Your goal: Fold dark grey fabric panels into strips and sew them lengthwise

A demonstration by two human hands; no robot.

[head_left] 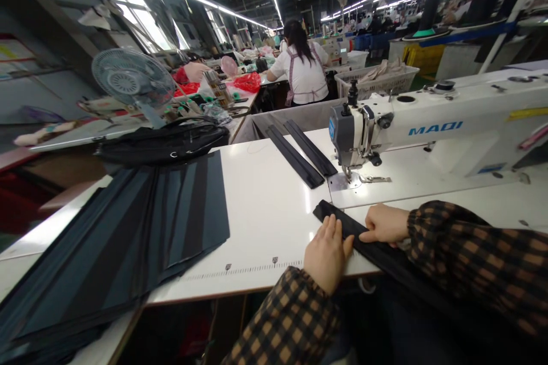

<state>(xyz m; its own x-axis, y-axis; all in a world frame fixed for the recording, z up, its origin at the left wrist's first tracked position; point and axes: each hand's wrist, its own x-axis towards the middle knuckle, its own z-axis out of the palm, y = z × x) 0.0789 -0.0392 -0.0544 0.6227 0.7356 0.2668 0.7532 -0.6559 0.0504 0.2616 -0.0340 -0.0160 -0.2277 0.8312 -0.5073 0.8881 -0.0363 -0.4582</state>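
A folded black fabric strip [355, 234] lies slantwise over the front edge of the sewing table, and its lower end drops toward my lap. My left hand [327, 251] rests on the strip's left side, fingers stretched out flat and thumb apart. Opposite it, my right hand [385, 225] has curled fingers closed on the strip's right edge, with the index finger pressed along it. Just beyond is a white sewing machine [428, 125], its presser foot [349, 174] above the metal needle plate. Two more black strips [295, 157] extend behind, left of the needle.
Dark fabric panels [188, 211] are stacked at the left, with a black bag-like item [166, 140] behind them. A ruler scale [252, 268] is marked along the table's front. Farther off are a fan [132, 77], a seated co-worker [302, 65] and a white basket [377, 77].
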